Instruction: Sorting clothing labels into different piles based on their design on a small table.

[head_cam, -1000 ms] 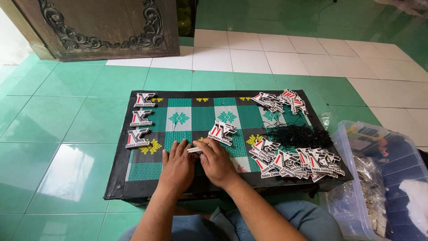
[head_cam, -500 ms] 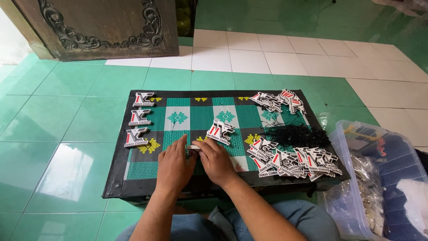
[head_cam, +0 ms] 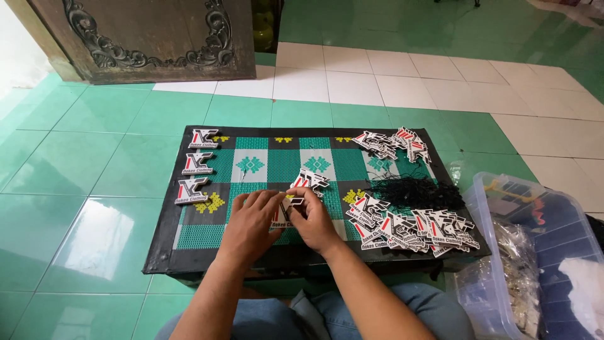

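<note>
Two hands: the left hand (head_cam: pixel 251 221) and right hand (head_cam: pixel 313 221) meet near the front middle of the table (head_cam: pixel 162 252), fingers curled together around one small tag (head_cam: pixel 293 204).
Grip, left: fingertips close on the tag's left edge; palm down.
Grip, right: thumb and forefinger pinch the tag from the right.
Tag in hand: white card piece with black and red marking, held just above the mat, between both hands.
Mat: a green, grey and black chequered mat (head_cam: pixel 270 165) with yellow motifs covers the table top.
Left column: three tags (head_cam: pixel 196 165) lie one below another along the mat's left edge, each apart from the next, white with a black and red emblem.
Centre: a small stack of tags (head_cam: pixel 309 179) lies just beyond the fingers.
Right front: a large loose heap of tags (head_cam: pixel 412 225) spreads near the right hand.
Right back: a smaller pile of tags (head_cam: pixel 391 143) sits at the far right corner.
Black strings: a tangle of black strings (head_cam: pixel 409 187) lies between the two right piles.
Box: a clear plastic box (head_cam: pixel 484 252) stands on the green tiled floor, right of the table.
</note>
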